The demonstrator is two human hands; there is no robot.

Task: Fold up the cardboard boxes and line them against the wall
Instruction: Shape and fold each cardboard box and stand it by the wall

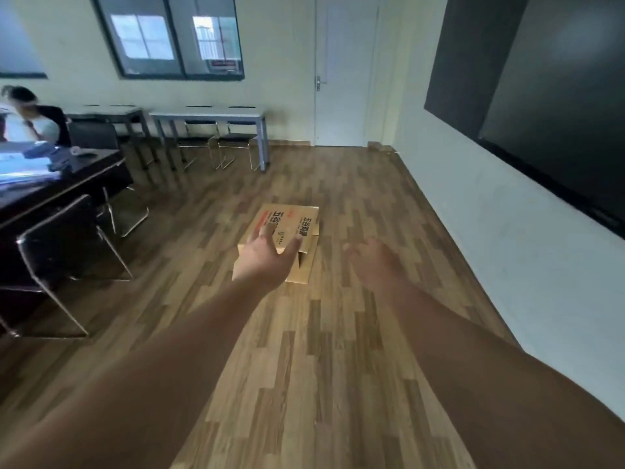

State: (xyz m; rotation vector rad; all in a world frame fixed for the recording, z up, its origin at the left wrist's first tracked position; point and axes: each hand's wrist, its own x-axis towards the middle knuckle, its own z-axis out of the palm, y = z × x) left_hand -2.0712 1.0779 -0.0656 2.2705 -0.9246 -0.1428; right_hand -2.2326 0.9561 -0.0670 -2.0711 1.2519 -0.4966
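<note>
Wood-plank floor (321, 350) runs to a pale wall (490, 231) on our right, where one printed cardboard box (297, 225) sits out in the open. We reach with left hand (267, 257) spread and right hand (375, 262) loosely open, both empty. Light, stiff board, we judge; best taken by its side edges.

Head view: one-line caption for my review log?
Both open hands, left and right, reach toward a printed cardboard box on the wood floor, near the right wall.
</note>
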